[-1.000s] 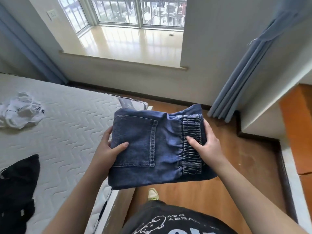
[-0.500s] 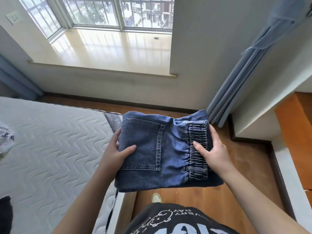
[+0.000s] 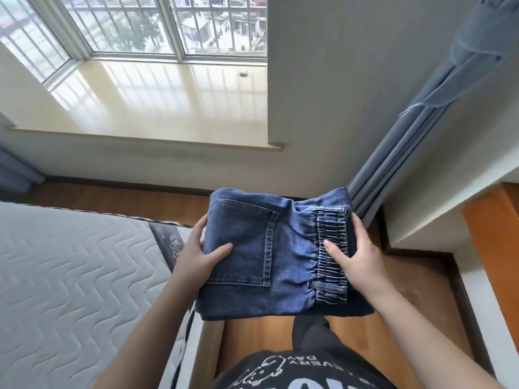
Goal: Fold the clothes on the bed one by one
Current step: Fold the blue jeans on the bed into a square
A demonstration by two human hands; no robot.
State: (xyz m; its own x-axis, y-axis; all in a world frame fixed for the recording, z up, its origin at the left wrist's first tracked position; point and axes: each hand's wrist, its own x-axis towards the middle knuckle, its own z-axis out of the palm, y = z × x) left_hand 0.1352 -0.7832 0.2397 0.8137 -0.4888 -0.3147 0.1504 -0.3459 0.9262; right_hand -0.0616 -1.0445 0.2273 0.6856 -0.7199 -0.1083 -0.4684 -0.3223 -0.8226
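A folded pair of blue denim jeans (image 3: 283, 259) is held in the air in front of me, back pocket up and elastic waistband to the right. My left hand (image 3: 196, 256) grips the left edge, thumb on top of the pocket, fingers underneath. My right hand (image 3: 355, 255) grips the right edge, thumb lying on the gathered waistband. The jeans hang over the wooden floor just past the right edge of the bed (image 3: 70, 276), a bare white quilted mattress at lower left.
A wide cream window sill (image 3: 157, 108) under a barred window lies ahead. A grey-blue curtain (image 3: 407, 141) hangs at right beside a white wall, with an orange wooden surface (image 3: 494, 248) at far right. Wooden floor (image 3: 407, 290) runs between bed and wall.
The view has swung right and up: the white and black clothes on the bed have left the frame. The folded jeans have moved right, away from the mattress, still held by both hands.
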